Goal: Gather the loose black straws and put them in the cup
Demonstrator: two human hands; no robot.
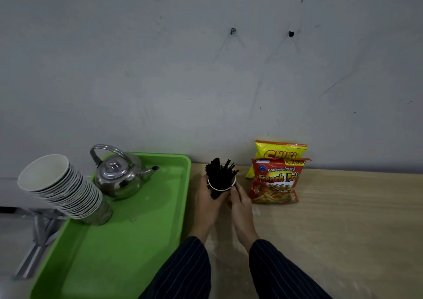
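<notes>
A bundle of black straws (220,172) stands upright in a white paper cup (220,187) on the wooden table, near the back wall. The straws fan out above the rim. My left hand (207,199) wraps the cup's left side and front. My right hand (239,201) is against the cup's right side, with the thumb at the rim. A few black straws (215,194) show between my hands, in front of the cup; I cannot tell whether they are held outside it. Most of the cup's wall is hidden by my fingers.
A green tray (128,241) lies left of my hands, holding a steel kettle (121,175) and a leaning stack of paper cups (64,188). Two snack bags (275,179) lean on the wall to the right. Bare wooden table (343,218) stretches right.
</notes>
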